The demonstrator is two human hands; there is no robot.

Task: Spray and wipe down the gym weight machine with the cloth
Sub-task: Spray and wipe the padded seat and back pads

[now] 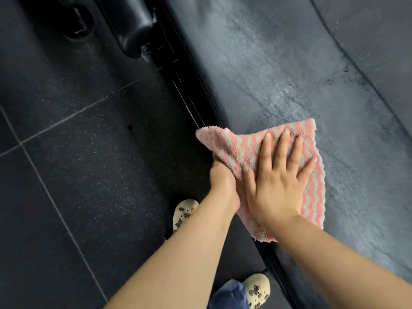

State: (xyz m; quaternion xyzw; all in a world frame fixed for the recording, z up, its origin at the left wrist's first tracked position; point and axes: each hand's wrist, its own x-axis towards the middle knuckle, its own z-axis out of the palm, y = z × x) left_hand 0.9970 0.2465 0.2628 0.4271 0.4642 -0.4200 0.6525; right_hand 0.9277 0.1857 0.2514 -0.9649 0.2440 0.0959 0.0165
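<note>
A pink and grey striped cloth lies on the dark padded bench of the weight machine, near its left edge. My right hand presses flat on the cloth with fingers straight and spread. My left hand grips the cloth's left edge, where it hangs over the pad's side; its fingers are hidden under the fabric. The pad's surface shows pale wet streaks above and to the right of the cloth. No spray bottle is in view.
A black padded roller and dark frame parts of the machine stand at the top left. The dark speckled rubber floor tiles fill the left side. My feet in cream clogs stand beside the bench edge.
</note>
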